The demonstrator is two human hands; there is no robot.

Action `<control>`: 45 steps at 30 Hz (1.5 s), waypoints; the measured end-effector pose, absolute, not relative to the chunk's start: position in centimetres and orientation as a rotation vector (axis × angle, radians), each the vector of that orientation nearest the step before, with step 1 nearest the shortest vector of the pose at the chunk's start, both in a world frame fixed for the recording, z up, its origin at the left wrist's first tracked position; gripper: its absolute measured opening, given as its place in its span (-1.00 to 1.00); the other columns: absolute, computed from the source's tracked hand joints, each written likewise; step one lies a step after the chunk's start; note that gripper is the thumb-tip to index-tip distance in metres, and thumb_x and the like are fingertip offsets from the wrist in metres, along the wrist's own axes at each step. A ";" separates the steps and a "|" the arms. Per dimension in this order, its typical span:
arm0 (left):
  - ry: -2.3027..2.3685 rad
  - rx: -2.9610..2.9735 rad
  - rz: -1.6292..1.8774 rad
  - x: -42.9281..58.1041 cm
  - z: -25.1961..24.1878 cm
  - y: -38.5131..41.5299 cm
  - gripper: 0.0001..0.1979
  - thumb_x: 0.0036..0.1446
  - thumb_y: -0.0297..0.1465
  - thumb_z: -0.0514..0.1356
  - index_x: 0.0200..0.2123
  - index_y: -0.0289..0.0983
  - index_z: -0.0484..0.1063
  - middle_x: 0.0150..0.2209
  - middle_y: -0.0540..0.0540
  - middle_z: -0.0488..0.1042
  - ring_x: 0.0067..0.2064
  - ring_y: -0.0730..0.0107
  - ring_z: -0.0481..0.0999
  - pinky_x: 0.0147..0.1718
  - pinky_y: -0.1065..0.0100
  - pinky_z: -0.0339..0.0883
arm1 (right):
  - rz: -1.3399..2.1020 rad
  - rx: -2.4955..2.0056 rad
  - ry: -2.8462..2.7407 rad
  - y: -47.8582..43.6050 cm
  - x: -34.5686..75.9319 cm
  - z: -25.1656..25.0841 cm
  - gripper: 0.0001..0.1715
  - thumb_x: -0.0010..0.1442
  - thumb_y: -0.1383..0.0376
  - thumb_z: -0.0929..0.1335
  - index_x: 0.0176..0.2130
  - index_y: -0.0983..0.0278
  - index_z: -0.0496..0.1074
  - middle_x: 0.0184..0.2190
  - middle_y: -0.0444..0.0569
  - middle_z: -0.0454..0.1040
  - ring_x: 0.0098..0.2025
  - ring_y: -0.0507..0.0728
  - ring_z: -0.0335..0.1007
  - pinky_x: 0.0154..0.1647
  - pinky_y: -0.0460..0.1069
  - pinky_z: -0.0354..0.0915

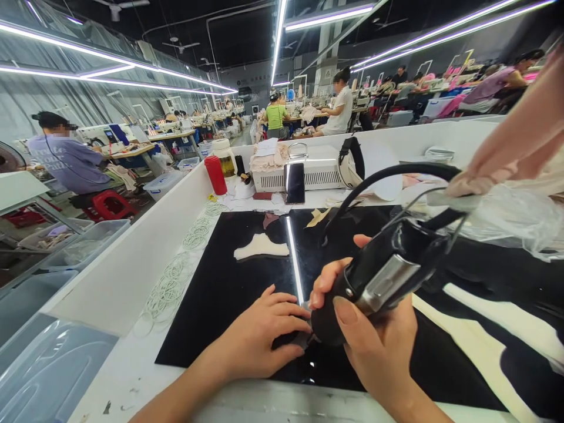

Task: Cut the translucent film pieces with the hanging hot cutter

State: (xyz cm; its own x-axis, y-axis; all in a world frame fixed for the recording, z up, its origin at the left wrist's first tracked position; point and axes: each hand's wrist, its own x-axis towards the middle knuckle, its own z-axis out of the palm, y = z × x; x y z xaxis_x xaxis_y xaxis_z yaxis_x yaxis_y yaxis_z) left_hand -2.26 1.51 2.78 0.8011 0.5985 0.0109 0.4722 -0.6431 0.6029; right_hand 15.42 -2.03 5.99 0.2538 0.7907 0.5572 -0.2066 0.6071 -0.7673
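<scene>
My right hand (374, 341) is wrapped round a black corded hand tool (379, 276) with a metal plate on its side, its tip pointing down at the glossy black work surface (229, 288). My left hand (259, 335) lies beside the tip, fingers pressed down on a small dark piece of material (293, 341) that is mostly hidden. The tool's thick black cable (396, 171) arcs up and to the right. A cream fabric piece (259, 247) lies farther back on the black surface.
White rings (171, 282) are strewn along the table's left edge by a low white wall. At the back stand a red bottle (215, 174), a phone (295, 183) and a white box. Clear plastic bags (515, 217) and another person's arm (515, 141) are at right. Workers sit at sewing stations behind.
</scene>
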 end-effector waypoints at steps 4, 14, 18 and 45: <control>0.789 2.388 0.277 -2.2 2.7 1.4 -0.61 0.20 -0.38 0.40 0.09 -0.04 0.53 0.23 0.03 0.49 0.34 0.13 0.32 0.44 -0.18 -0.24 | 0.740 -0.651 -1.155 -2.2 15.5 5.7 -0.46 0.35 0.31 0.42 0.22 0.02 0.24 -0.29 -0.14 0.46 -0.42 0.08 0.47 -0.40 0.02 0.51; 0.756 2.415 0.296 -2.3 2.7 1.7 -0.56 0.16 -0.27 0.45 0.10 -0.04 0.54 0.20 -0.03 0.52 0.34 0.05 0.33 0.42 -0.25 -0.19 | 0.782 -0.662 -1.136 -2.4 15.4 6.0 -0.45 0.34 0.29 0.43 0.22 0.03 0.23 -0.30 -0.15 0.46 -0.42 0.08 0.46 -0.40 0.02 0.50; 0.748 2.427 0.309 -2.3 2.5 1.7 -0.54 0.19 -0.23 0.43 0.15 -0.02 0.51 0.23 -0.05 0.50 0.35 0.03 0.31 0.41 -0.23 -0.16 | 0.771 -0.616 -1.149 -2.7 15.3 6.1 -0.50 0.35 0.26 0.43 0.20 0.05 0.26 -0.31 -0.14 0.47 -0.42 0.09 0.47 -0.39 0.03 0.51; 0.718 2.566 0.294 -1.9 2.0 1.1 -0.61 0.30 -0.12 0.31 0.16 -0.04 0.52 0.23 -0.08 0.46 0.29 0.08 0.38 0.41 -0.20 -0.10 | 0.657 -0.692 -1.020 -2.1 18.7 5.4 -0.36 0.30 0.25 0.48 0.27 0.00 0.27 -0.30 -0.17 0.50 -0.41 0.07 0.46 -0.40 0.00 0.44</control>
State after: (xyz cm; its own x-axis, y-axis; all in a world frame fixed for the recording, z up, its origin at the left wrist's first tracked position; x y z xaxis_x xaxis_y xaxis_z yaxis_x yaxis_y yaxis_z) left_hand -1.94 1.09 1.98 0.8412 0.5348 0.0799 0.4372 -0.7596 0.4814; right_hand 18.71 -2.13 5.44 0.3762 0.7625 0.5263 -0.1645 0.6140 -0.7719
